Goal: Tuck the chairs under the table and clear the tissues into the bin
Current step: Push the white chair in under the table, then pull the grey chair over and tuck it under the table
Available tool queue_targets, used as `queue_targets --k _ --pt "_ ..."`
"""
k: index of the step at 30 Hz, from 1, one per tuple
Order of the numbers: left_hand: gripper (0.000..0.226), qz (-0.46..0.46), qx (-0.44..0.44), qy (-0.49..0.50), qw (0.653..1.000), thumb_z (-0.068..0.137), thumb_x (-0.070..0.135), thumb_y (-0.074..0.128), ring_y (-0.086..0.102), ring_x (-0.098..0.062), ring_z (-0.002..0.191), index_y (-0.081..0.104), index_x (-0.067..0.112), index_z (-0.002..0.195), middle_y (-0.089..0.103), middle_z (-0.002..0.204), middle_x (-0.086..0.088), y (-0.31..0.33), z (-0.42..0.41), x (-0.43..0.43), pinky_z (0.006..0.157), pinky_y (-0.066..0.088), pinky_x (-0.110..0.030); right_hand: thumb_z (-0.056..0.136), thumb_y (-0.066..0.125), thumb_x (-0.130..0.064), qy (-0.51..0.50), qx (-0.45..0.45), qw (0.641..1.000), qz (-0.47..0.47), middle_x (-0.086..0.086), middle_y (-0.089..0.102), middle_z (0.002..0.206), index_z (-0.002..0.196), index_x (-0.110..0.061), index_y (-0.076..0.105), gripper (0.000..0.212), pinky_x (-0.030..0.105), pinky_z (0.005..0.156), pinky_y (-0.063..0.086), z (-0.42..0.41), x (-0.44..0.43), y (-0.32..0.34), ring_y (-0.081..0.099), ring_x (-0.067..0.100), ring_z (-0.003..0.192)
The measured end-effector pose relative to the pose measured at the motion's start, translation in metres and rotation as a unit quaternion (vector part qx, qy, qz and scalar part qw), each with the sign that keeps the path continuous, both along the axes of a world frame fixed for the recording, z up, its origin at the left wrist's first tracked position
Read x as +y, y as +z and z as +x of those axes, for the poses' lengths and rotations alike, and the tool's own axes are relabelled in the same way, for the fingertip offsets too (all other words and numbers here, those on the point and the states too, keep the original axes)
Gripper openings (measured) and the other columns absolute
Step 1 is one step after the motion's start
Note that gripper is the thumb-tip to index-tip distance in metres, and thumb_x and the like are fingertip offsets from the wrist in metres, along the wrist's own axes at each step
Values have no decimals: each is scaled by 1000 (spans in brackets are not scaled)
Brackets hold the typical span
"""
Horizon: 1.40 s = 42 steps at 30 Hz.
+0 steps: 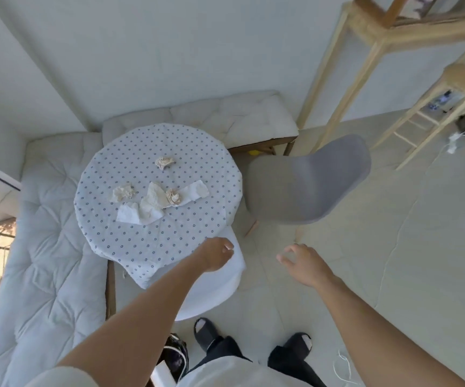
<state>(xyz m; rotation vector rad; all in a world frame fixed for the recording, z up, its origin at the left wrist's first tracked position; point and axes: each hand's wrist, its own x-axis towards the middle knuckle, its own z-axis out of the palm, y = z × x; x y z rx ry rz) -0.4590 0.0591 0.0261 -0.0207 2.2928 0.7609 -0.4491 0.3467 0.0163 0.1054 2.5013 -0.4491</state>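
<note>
A round table [142, 241] under a dotted cloth carries several crumpled and flat tissues [153, 203], one more tissue [165, 162] lying farther back. A white chair [214, 291] stands at the table's near edge, its seat partly under the cloth. My left hand [217, 254] lies on the top edge of that chair's back with fingers curled over it. My right hand [302, 261] hovers over the floor to the right, fingers spread and holding nothing. A grey chair [306, 180] stands at the table's right side, pulled out and angled away.
Cushioned benches [50, 247] wrap the table's left and far sides. Tall wooden stands [365, 51] and a wooden stool [432, 113] stand at the right. A dark object [177, 356] sits on the floor by my feet. Cables [343, 367] trail on the tiles.
</note>
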Motion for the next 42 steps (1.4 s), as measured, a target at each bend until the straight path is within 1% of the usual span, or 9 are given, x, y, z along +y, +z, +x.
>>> queue_targets --k 3,6,10,12,17,23,31,36,42 --pt "33 5 25 -10 1000 107 27 50 65 -22 128 69 21 133 70 136 -2 22 -16 36 108 50 -34 99 55 -62 -21 31 999 -3 5 60 143 139 -22 60 58 45 112 45 -6 41 15 52 27 136" --pt "33 5 40 -12 999 106 23 47 68 -24 123 71 20 128 73 131 -3 42 -28 77 103 53 -35 97 55 -65 -40 53 998 -18 4 60 143 139 -23 61 61 44 111 46 -10 85 30 53 26 136" --pt "36 -9 70 -14 997 107 26 49 65 -24 127 68 20 138 68 140 -2 68 -41 136 106 51 -34 96 56 -66 -62 82 994 -41 4 60 145 141 -22 60 63 41 112 45 -15 150 49 53 26 137" --pt "37 -16 85 -14 996 108 28 50 64 -25 128 67 21 139 68 141 -3 81 -52 165 108 52 -36 95 56 -67 -74 96 991 -52 2 59 146 142 -22 58 65 41 112 44 -19 184 60 51 25 138" --pt "39 -26 130 -17 991 107 33 50 63 -22 129 66 24 142 67 142 -1 102 -77 242 106 50 -31 94 55 -69 -96 136 984 -63 1 58 145 143 -23 57 67 44 110 46 -32 272 86 51 24 137" --pt "40 -22 141 -16 990 106 33 52 63 -23 130 66 22 141 69 141 -2 107 -81 322 110 49 -34 95 57 -66 -102 149 982 -61 3 57 148 146 -22 54 67 43 110 46 -40 359 101 50 25 138" --pt "40 -39 151 -32 987 107 34 53 63 -24 131 65 21 143 69 141 -3 111 -113 379 112 50 -38 98 59 -59 -86 163 980 -78 5 55 149 149 -21 51 65 44 114 44 -76 417 110 49 25 141" --pt "40 -40 137 -40 989 107 31 52 61 -26 134 65 19 143 69 141 -4 96 -158 419 113 48 -38 99 60 -56 -71 157 982 -79 5 54 149 151 -22 49 63 45 114 43 -113 443 104 48 25 141" --pt "41 -19 107 -35 993 106 29 50 59 -25 135 63 18 144 67 142 -4 69 -234 479 112 48 -37 101 57 -52 -39 146 987 -50 4 53 149 152 -20 48 60 46 114 43 -187 481 90 47 25 141"
